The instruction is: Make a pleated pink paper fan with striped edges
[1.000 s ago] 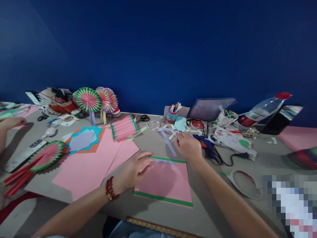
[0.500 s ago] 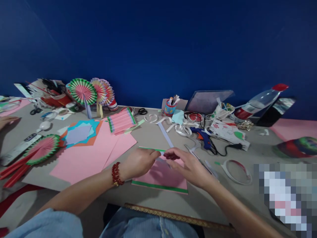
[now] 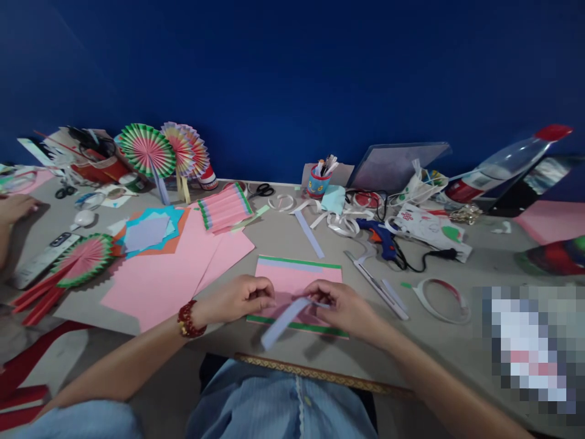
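Note:
My right hand pinches a lavender paper strip, whose free end slants down to the left over a pink sheet of paper. Green bands edge that sheet at top and bottom. Along its upper green band lies another lavender strip, reaching only part of the way across. At the sheet's left side my left hand is closed, thumb against curled fingers; whether it holds anything small is hidden. A loose lavender strip rests on the table beyond.
A box cutter and a blue glue gun lie to the right. Pleated paper fans stand at the back left, near a pleated pink sheet. Pink paper covers the left side. Another person's hand is at far left.
My hands have parted from the sheet's upper edge and come nearer to me. The right hand now shows a lavender strip hanging out; the upper lavender strip is uncovered.

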`<state>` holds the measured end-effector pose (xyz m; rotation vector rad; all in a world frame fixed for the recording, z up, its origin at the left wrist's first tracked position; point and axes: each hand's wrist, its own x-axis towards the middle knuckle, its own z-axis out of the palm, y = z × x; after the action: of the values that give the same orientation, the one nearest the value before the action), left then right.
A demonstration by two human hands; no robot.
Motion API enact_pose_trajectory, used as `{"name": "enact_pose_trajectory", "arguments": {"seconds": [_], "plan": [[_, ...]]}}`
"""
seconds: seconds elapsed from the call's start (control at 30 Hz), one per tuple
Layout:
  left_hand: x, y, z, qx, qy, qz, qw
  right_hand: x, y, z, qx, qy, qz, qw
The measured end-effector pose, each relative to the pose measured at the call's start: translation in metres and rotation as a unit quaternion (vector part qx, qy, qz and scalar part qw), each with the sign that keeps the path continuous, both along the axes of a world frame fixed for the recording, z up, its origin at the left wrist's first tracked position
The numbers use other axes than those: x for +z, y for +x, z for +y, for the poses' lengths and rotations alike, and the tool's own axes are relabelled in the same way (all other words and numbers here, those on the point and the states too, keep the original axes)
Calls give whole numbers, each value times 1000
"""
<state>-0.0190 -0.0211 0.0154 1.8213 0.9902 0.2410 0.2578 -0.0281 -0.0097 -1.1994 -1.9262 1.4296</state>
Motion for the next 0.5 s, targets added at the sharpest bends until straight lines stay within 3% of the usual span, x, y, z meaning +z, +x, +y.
{"name": "enact_pose_trajectory", "arguments": {"seconds": [0.07, 0.17, 0.37, 0.5], "plan": [[-2, -2, 0, 18, -38, -10, 999, 1, 0, -2, 11, 14, -11, 1000], [-3, 2, -5, 29, -31, -31, 999, 2, -1, -2, 23, 9, -4, 1000], [-10, 34, -23, 25, -14, -63, 998, 11, -6, -5, 44, 70, -1, 997], [-14, 40, -22, 65, -132, -128, 981, 18, 0, -6, 41, 117, 47, 991]]}}
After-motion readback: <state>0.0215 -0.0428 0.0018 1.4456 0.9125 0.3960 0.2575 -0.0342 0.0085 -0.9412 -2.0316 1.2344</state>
